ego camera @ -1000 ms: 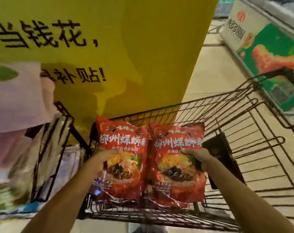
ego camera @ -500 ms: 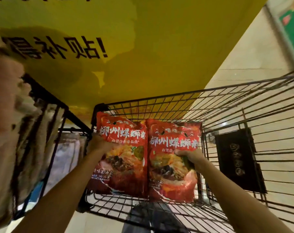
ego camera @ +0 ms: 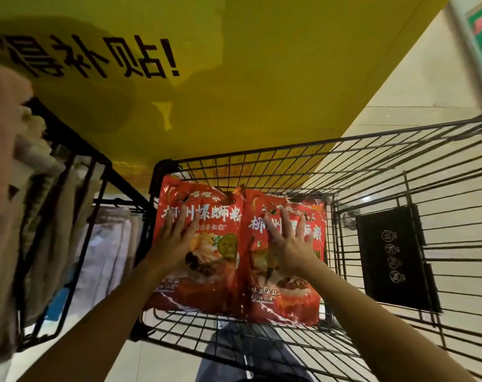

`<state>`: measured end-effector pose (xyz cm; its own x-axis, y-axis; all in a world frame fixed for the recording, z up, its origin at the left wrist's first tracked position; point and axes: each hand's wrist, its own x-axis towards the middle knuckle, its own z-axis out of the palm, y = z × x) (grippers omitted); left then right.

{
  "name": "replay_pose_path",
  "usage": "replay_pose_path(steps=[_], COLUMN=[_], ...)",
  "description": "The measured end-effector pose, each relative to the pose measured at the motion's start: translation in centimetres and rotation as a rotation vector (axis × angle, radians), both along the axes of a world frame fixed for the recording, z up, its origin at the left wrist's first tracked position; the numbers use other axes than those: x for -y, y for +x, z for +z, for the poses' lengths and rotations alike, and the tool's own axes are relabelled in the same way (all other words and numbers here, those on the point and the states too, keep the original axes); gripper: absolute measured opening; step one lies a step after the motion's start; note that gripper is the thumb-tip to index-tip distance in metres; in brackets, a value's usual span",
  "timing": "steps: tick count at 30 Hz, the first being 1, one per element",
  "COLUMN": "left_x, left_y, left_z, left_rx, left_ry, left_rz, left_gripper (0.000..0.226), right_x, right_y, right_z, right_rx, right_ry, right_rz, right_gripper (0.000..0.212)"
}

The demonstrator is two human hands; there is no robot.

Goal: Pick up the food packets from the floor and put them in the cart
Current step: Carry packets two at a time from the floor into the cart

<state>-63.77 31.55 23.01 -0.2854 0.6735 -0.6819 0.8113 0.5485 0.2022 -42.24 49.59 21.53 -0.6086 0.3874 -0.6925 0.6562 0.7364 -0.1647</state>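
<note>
A: Nearest to us, two bare forearms reach up from the bottom edge, and below them dark trouser legs (ego camera: 251, 351) show through the wire floor of the cart (ego camera: 372, 150).

B: And the hands?

A: Left hand (ego camera: 176, 241) lies flat, fingers spread, palm down on the left packet (ego camera: 204, 271). Right hand (ego camera: 289, 244) does the same on the right packet (ego camera: 289, 296), fingers fanned wide. No pinch, no curl around an edge, just open palms pressing on the fronts.

B: Where do the packets sit?

A: Inside the cart, at its left end, side by side with their inner edges touching. Both are red with white lettering and a food picture, tops toward the cart's far wall, bottoms toward us. Whether they rest fully on the wire floor I cannot tell.

B: What's around them?

A: To the right, hanging on the cart's mesh, a black placard (ego camera: 394, 257) with small round symbols. To the left, well outside the cart, a black wire rack (ego camera: 96, 216) holding pale, blurred goods. Past the cart's far wall stands a big yellow sign (ego camera: 248, 78) with black characters, and beyond it pale floor tiles (ego camera: 413, 86).
</note>
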Motion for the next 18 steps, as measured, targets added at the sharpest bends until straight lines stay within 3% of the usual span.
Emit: replay_pose_path(steps=[11,18], left_x=[-1.0,-1.9], left_y=[0.1,1.2], left_z=[0.6,1.6], left_rx=[-0.142,-0.267], left_ry=[-0.054,-0.001], left_rz=[-0.066,-0.116], left_gripper=[0.152,0.143], right_x=[1.5,0.1], right_y=[-1.5,-0.3], right_z=[-0.2,0.6], right_rx=[0.075,-0.047], right_ry=[0.083,0.067], right_rz=[0.022,-0.024], right_gripper=[0.145,0.118])
